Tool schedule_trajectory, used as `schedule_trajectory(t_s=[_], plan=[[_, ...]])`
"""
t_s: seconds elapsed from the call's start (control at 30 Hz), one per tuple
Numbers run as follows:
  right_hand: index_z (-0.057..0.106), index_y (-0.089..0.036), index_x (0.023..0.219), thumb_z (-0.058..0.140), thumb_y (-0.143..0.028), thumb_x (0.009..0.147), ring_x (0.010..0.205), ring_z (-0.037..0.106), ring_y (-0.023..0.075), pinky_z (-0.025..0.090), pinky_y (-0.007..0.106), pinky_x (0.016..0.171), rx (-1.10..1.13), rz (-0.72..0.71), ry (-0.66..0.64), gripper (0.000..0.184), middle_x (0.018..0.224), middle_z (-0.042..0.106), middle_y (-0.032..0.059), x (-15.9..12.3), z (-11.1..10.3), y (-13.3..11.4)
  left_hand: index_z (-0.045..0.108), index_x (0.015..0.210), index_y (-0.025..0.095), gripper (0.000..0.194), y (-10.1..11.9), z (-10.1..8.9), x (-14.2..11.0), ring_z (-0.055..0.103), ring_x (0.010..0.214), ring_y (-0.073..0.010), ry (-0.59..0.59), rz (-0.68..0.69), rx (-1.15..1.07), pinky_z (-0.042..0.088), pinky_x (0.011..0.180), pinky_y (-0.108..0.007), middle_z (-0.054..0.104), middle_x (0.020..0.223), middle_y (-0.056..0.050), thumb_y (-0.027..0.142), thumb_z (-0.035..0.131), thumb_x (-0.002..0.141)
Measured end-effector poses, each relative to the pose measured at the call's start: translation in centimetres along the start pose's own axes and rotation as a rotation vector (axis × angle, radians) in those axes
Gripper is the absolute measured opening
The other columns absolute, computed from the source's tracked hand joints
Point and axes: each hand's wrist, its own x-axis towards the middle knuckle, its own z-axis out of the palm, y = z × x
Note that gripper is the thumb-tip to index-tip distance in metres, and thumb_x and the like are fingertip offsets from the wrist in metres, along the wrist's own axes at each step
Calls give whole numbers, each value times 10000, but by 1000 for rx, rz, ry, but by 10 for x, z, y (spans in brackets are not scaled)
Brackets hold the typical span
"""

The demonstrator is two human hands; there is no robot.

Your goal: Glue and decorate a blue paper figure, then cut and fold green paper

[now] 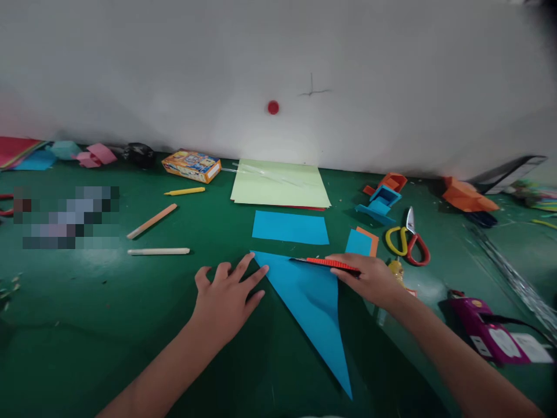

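A blue paper triangle, folded to a point toward me, lies on the green table. My left hand is spread at its upper left corner, fingertips touching the paper and the table beside it. My right hand grips a red utility knife, whose dark blade lies along the triangle's top edge. Just beyond that edge is a separate blue paper rectangle. Smaller blue and orange paper pieces lie behind my right hand, which partly covers the triangle's right side.
Scissors with yellow and red handles lie right of the papers. Pale green sheets and a crayon box sit near the wall. Several crayon-like sticks are at left. A purple power strip with a black cord is by my right forearm.
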Motion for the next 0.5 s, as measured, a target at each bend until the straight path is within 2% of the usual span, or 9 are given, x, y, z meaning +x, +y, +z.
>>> schedule_trajectory(t_s=[0.23,0.5], plan=[[725,-272,1287,498,-485,1012,1075,740,304,633,447,852,-62,26,-7,416,1235,767,58,-19,-10,16,524,1481,467,458,-2,2,1,531,1259,-416,3,1,-6,334,1010,-735,407,1645,-3,398,526,1028],[733,-297,1265,511,-471,1008,892,757,252,612,354,718,-47,59,-32,382,1130,797,44,-34,-26,25,544,1472,453,458,-4,6,1,547,1220,-425,54,22,-21,342,1000,-727,438,1625,-20,388,532,1020]])
